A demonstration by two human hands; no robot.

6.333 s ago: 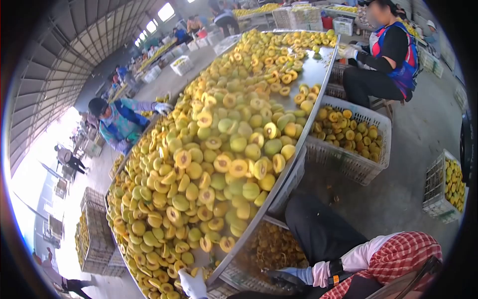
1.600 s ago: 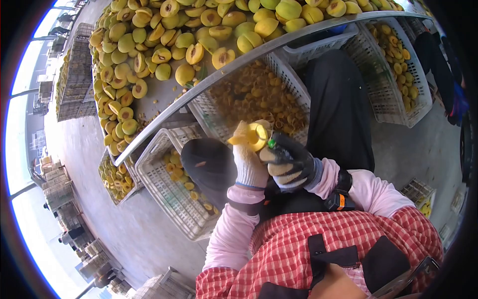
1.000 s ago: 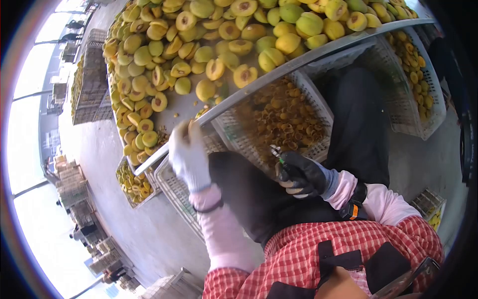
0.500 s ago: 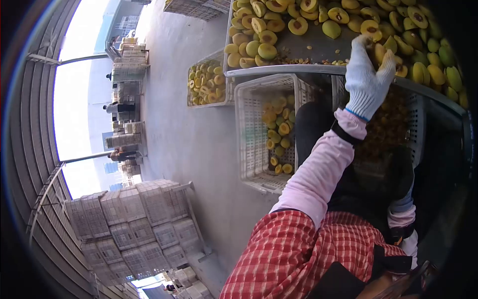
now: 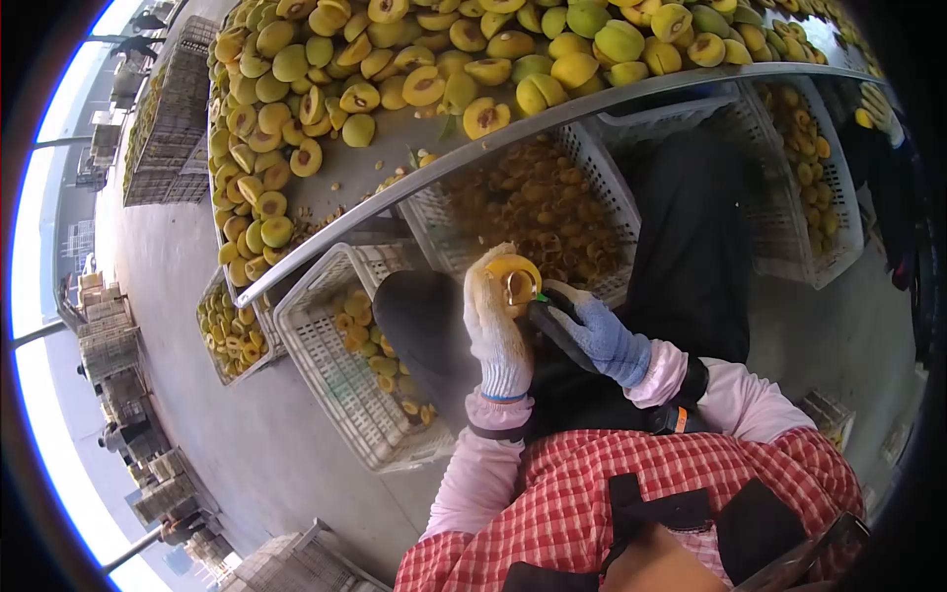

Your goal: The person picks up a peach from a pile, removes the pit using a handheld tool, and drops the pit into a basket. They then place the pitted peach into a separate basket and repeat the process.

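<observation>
My left hand (image 5: pixel 493 314), in a white knit glove, is closed around a yellow-fleshed peach half (image 5: pixel 514 280) with its cut face up. Close against the fruit, my right hand (image 5: pixel 604 340), in a blue glove with a dark palm, is closed on a small pitting knife (image 5: pixel 539 297). Only a green part of the knife shows clearly; the glove covers its handle. Both hands are above my lap, in front of a crate (image 5: pixel 614 187) holding many brown pits and scraps.
A metal-edged table (image 5: pixel 395 185) heaped with halved peaches (image 5: pixel 424 86) stands ahead. A white crate (image 5: pixel 340 385) with peach halves is at the left, another crate (image 5: pixel 837 187) at the right. A co-worker's gloved hand (image 5: pixel 878 111) shows at far right. Stacked crates (image 5: pixel 176 109) stand beyond.
My left hand has come back from the peaches on the table to my lap, now with a peach half. My right hand has come up to meet it. The view has turned right.
</observation>
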